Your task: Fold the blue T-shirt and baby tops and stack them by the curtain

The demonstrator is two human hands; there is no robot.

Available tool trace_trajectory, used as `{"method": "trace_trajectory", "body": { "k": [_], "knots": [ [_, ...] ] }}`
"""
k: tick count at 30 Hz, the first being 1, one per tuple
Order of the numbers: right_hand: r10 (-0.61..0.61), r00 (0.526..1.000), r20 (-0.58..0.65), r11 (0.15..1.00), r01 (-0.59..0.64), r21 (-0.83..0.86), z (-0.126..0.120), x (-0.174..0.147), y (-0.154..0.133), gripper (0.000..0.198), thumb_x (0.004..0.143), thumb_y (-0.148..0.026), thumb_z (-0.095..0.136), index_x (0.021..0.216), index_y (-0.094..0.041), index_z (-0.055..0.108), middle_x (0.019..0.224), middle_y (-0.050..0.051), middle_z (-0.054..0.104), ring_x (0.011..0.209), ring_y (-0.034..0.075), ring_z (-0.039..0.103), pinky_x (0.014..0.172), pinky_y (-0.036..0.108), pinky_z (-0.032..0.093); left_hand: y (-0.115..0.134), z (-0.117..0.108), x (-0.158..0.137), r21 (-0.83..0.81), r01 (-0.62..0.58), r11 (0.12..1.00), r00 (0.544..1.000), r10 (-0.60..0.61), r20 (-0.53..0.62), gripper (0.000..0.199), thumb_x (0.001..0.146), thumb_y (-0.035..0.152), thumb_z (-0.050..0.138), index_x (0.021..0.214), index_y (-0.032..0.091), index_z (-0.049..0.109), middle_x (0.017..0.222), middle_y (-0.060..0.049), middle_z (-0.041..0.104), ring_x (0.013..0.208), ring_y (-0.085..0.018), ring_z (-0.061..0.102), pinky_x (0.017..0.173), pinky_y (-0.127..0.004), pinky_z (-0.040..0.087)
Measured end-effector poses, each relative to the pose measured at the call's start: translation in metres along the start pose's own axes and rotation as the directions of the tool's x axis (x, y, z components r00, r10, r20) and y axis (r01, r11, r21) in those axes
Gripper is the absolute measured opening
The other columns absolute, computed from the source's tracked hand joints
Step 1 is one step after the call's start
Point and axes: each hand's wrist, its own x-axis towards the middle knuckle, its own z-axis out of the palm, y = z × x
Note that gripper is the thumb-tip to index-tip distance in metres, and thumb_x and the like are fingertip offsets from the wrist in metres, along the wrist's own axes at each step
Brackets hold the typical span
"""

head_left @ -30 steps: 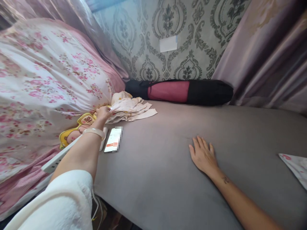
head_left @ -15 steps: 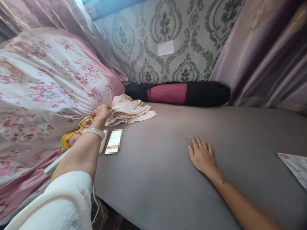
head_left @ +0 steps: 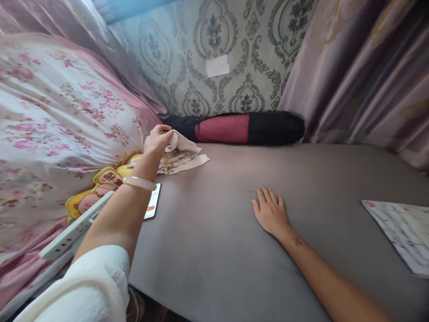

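Note:
My left hand (head_left: pixel 158 139) pinches the upper edge of a crumpled cream cloth (head_left: pixel 185 154) with small coloured prints, and part of the cloth is lifted while the rest lies on the grey bed surface (head_left: pixel 208 232). Which kind of garment or cloth it is, I cannot tell. Under my left forearm, a phone (head_left: pixel 154 203) with a lit screen is partly hidden. My right hand (head_left: pixel 271 213) rests flat on the grey surface with fingers spread, holding nothing.
A long black and pink bag (head_left: pixel 223 129) lies along the patterned wall. On the left are a floral-covered bundle (head_left: pixel 90 103), a yellow cartoon cushion (head_left: pixel 85 201) and a white power strip (head_left: pixel 63 241). A folded floral cloth (head_left: pixel 398 228) lies at the right.
My left hand has risen and shifted slightly right and away, lifting a part of the cloth. The view has turned a little to the right. My right hand stays flat on the surface.

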Motion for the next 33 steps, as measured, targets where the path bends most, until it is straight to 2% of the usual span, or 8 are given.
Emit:
{"method": "trace_trajectory", "body": {
  "k": [3, 7, 14, 18, 21, 25, 28, 33],
  "knots": [
    [0.003, 1.0, 0.003, 1.0, -0.003, -0.002, 0.0, 0.0, 0.001, 0.052, 0.098, -0.036, 0.027, 0.137, -0.009, 0.049, 0.147, 0.019, 0.043, 0.136, 0.032, 0.036, 0.111, 0.054, 0.021, 0.021, 0.021, -0.013, -0.348, 0.059, 0.936, 0.998, -0.049, 0.036, 0.039, 0.069, 0.02, 0.063, 0.108, 0.017, 0.059, 0.063, 0.005, 0.05, 0.054, -0.01, 0.053, 0.057, -0.026, 0.05],
    [0.006, 1.0, -0.004, 1.0, -0.006, -0.004, 0.002, 0.0, 0.001, 0.051, 0.098, -0.036, 0.028, 0.136, -0.009, 0.05, 0.146, 0.018, 0.044, 0.135, 0.032, 0.037, 0.111, 0.053, 0.021, 0.051, 0.047, -0.035, -0.575, 0.14, 0.807, 0.984, -0.047, 0.173, 0.029, 0.068, 0.01, 0.065, 0.097, 0.012, 0.062, 0.059, 0.006, 0.047, 0.049, -0.007, 0.048, 0.057, -0.025, 0.051],
    [0.002, 1.0, -0.016, 0.997, -0.001, 0.079, 0.001, 0.0, 0.004, 0.049, 0.097, -0.036, 0.032, 0.134, -0.011, 0.051, 0.145, 0.017, 0.045, 0.135, 0.032, 0.037, 0.111, 0.054, 0.021, 0.088, 0.089, -0.077, -0.714, 0.246, 0.655, 0.94, 0.017, 0.339, 0.023, 0.073, 0.007, 0.068, 0.096, 0.01, 0.065, 0.067, 0.002, 0.056, 0.059, -0.007, 0.057, 0.068, -0.024, 0.055],
    [0.05, 0.997, -0.064, 0.952, -0.028, 0.306, -0.004, 0.006, 0.009, 0.043, 0.095, -0.031, 0.035, 0.128, -0.014, 0.056, 0.135, 0.014, 0.056, 0.128, 0.027, 0.047, 0.11, 0.048, 0.029, 0.102, 0.114, -0.105, -0.728, 0.295, 0.618, 0.899, 0.078, 0.431, 0.027, 0.074, 0.012, 0.072, 0.1, 0.011, 0.065, 0.07, 0.002, 0.059, 0.064, -0.007, 0.061, 0.073, -0.024, 0.054],
    [0.151, 0.982, -0.113, 0.823, -0.061, 0.565, -0.012, 0.012, 0.009, 0.038, 0.095, -0.032, 0.035, 0.116, -0.017, 0.063, 0.116, 0.012, 0.067, 0.11, 0.022, 0.061, 0.096, 0.038, 0.045, 0.11, 0.13, -0.128, -0.729, 0.308, 0.611, 0.856, 0.155, 0.492, 0.032, 0.075, 0.019, 0.075, 0.104, 0.012, 0.065, 0.071, 0.002, 0.059, 0.067, -0.008, 0.062, 0.077, -0.025, 0.053],
    [0.185, 0.98, -0.08, 0.545, -0.034, 0.838, -0.027, 0.016, 0.001, 0.032, 0.094, -0.039, 0.04, 0.103, -0.02, 0.064, 0.098, 0.008, 0.072, 0.087, 0.018, 0.068, 0.08, 0.031, 0.052, 0.117, 0.146, -0.156, -0.724, 0.328, 0.607, 0.788, 0.248, 0.564, 0.035, 0.076, 0.022, 0.074, 0.108, 0.013, 0.064, 0.075, 0.001, 0.06, 0.069, -0.008, 0.063, 0.081, -0.026, 0.052],
    [0.226, 0.974, 0.018, 0.362, -0.102, 0.927, -0.034, 0.019, -0.004, 0.028, 0.091, -0.041, 0.047, 0.104, -0.02, 0.061, 0.095, 0.006, 0.073, 0.078, 0.016, 0.069, 0.072, 0.029, 0.054, 0.123, 0.152, -0.174, -0.702, 0.335, 0.628, 0.737, 0.29, 0.611, 0.038, 0.075, 0.019, 0.073, 0.112, 0.013, 0.063, 0.079, 0.0, 0.062, 0.07, -0.009, 0.064, 0.079, -0.026, 0.051],
    [0.335, 0.923, 0.189, 0.157, -0.253, 0.955, -0.036, 0.026, -0.001, 0.024, 0.086, -0.044, 0.057, 0.089, -0.02, 0.06, 0.091, 0.007, 0.073, 0.074, 0.017, 0.07, 0.056, 0.025, 0.053, 0.127, 0.152, -0.196, -0.634, 0.306, 0.71, 0.683, 0.3, 0.666, 0.044, 0.07, 0.013, 0.072, 0.114, 0.014, 0.064, 0.082, -0.003, 0.067, 0.071, -0.013, 0.065, 0.073, -0.026, 0.05]
  ]
}}
